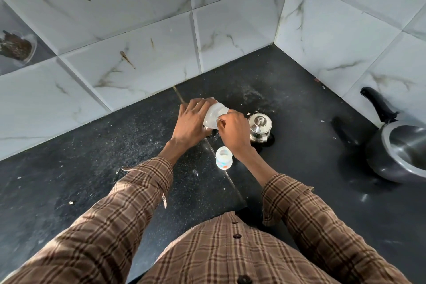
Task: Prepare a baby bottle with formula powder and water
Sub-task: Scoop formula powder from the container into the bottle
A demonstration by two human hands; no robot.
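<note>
Black stone counter (92, 168) set in a tiled corner, seen from my head camera. Far right, a dark pan (401, 157) with its black handle leaning toward the wall; its bowl looks bare. Centre, a small lidded steel and glass pot (260, 127), contents not readable. Beside it my left hand (191, 127) wraps a white translucent container (215, 115), presumably the formula tub, tilted so its long axis runs from upper left down to lower right, mouth turned toward my right hand (232, 134). That hand's fingers are curled and pinch something small and pale at the mouth, probably a scoop; I cannot tell for sure, nor how much powder is inside. The baby bottle (223, 161) stands upright and uncapped, just nearer me than the right hand, below its wrist, apart from both hands; its open mouth faces up and I see no clear contents. I judge the next move a short carry by the right hand, the nearer one, back toward me and down into that mouth.
</note>
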